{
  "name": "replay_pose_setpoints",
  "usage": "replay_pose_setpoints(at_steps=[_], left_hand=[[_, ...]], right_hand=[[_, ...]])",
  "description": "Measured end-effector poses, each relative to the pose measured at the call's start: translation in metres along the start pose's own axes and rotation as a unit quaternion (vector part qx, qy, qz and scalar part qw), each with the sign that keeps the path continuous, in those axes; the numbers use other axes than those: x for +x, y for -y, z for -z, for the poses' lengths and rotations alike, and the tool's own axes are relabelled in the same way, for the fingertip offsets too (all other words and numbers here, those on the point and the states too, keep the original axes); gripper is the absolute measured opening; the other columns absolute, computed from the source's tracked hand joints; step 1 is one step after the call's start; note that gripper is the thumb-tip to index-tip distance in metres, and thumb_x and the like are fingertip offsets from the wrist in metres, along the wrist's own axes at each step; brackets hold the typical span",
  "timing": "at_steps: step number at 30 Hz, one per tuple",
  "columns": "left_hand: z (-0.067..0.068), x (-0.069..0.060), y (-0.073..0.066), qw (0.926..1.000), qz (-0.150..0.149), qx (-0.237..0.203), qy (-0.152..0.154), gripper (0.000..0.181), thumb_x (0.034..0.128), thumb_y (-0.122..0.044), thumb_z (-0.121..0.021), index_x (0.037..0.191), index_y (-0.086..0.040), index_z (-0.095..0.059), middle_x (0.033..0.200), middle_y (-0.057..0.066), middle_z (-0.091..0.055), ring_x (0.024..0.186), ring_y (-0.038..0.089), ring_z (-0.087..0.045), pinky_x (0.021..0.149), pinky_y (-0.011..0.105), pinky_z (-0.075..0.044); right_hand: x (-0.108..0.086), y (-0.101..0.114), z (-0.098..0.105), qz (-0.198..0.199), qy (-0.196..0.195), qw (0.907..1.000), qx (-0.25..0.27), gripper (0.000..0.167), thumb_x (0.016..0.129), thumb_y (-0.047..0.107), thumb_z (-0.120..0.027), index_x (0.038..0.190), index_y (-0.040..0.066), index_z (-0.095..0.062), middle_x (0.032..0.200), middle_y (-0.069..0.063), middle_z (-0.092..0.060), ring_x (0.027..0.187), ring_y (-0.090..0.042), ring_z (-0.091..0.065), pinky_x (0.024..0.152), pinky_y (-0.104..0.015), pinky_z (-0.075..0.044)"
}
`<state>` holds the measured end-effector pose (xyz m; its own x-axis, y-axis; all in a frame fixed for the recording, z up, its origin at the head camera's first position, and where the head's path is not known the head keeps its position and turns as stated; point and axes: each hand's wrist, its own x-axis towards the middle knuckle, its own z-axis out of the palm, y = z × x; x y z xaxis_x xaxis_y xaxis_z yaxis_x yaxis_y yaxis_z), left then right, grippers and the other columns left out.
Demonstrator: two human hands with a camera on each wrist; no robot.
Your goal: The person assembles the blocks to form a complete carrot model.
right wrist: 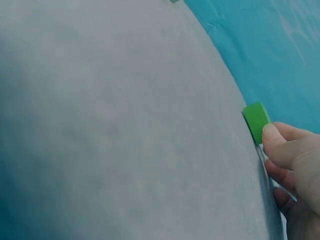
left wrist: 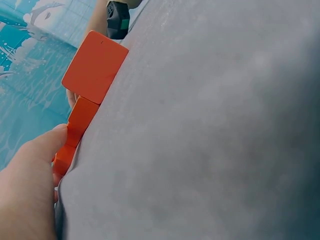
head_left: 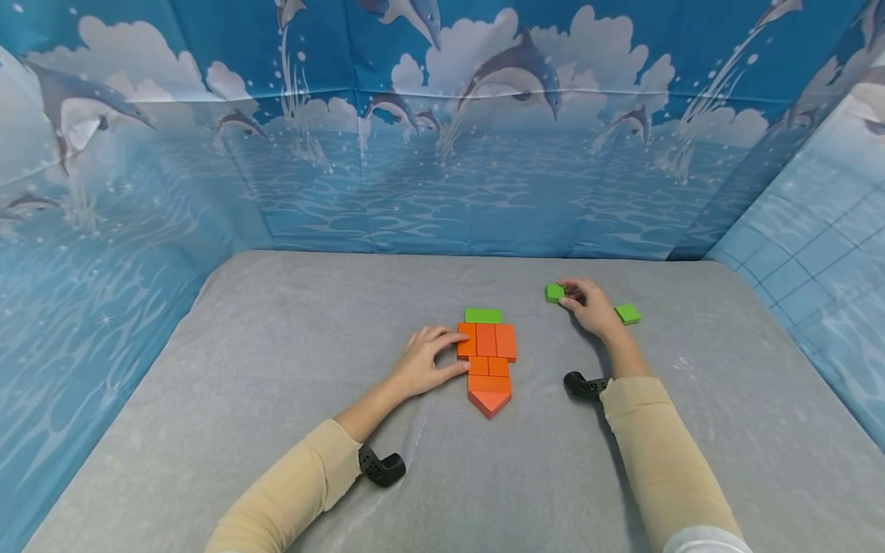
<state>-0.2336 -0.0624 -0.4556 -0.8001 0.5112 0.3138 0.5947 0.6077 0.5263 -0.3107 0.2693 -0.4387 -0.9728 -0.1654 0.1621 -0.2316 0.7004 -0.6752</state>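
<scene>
Orange blocks lie edge to edge in an arrow-like figure, with a row of upright oblongs (head_left: 486,339) at its far part and a triangular block (head_left: 489,403) at its near end. A green oblong block (head_left: 482,316) adjoins the far edge. My left hand (head_left: 423,361) rests at the figure's left side, index finger and thumb spread and touching the orange blocks. To the right and farther back, my right hand (head_left: 588,306) pinches a small green block (right wrist: 256,122) by one end between thumb and index finger, at the cloth surface.
Another green block (head_left: 628,313) lies right of my right wrist. Grey cloth (head_left: 332,307) covers the table, and a blue dolphin-print curtain (head_left: 442,184) rises behind its far edge. Black wrist devices (head_left: 584,385) sit under both forearms.
</scene>
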Motion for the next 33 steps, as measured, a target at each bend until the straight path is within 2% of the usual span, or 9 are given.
replay_pose_setpoints(at_steps=[4,12,19,33], left_hand=[[0.000,0.000,0.000,1.0000,-0.002,-0.002,-0.003,0.047,0.0823,-0.040,-0.065,0.123,-0.018,-0.059,0.119,0.005,-0.054,0.109,0.020,-0.045,0.095,0.042,-0.032],[0.001,0.000,-0.001,1.0000,-0.003,-0.003,-0.003,0.047,0.0823,-0.039,-0.065,0.123,-0.018,-0.059,0.118,0.005,-0.055,0.107,0.020,-0.045,0.094,0.041,-0.032],[0.001,0.000,-0.001,0.9999,-0.009,0.001,-0.008,0.046,0.0822,-0.039,-0.066,0.123,-0.017,-0.059,0.117,0.005,-0.055,0.106,0.020,-0.046,0.093,0.041,-0.033],[0.000,0.000,0.000,1.0000,-0.005,-0.002,-0.005,0.047,0.0818,-0.040,-0.066,0.122,-0.018,-0.059,0.117,0.004,-0.055,0.107,0.020,-0.045,0.094,0.041,-0.032]], right_hand=[[0.001,0.008,-0.005,-0.004,-0.008,0.9999,0.010,0.035,0.093,0.009,-0.052,0.125,-0.003,-0.048,0.113,-0.024,-0.047,0.101,-0.038,-0.048,0.086,-0.051,-0.037],[0.004,0.035,-0.023,-0.005,0.013,0.9991,0.040,0.039,0.092,0.015,-0.055,0.125,-0.005,-0.046,0.112,-0.023,-0.048,0.096,-0.035,-0.049,0.081,-0.046,-0.039],[0.003,0.054,-0.038,-0.010,0.031,0.9988,0.037,0.039,0.092,0.015,-0.056,0.124,-0.006,-0.047,0.108,-0.022,-0.050,0.090,-0.032,-0.048,0.073,-0.040,-0.039],[-0.002,0.067,-0.050,0.008,0.044,0.9983,0.037,0.036,0.089,0.011,-0.060,0.117,-0.008,-0.050,0.098,-0.020,-0.052,0.084,-0.029,-0.047,0.071,-0.037,-0.039]])
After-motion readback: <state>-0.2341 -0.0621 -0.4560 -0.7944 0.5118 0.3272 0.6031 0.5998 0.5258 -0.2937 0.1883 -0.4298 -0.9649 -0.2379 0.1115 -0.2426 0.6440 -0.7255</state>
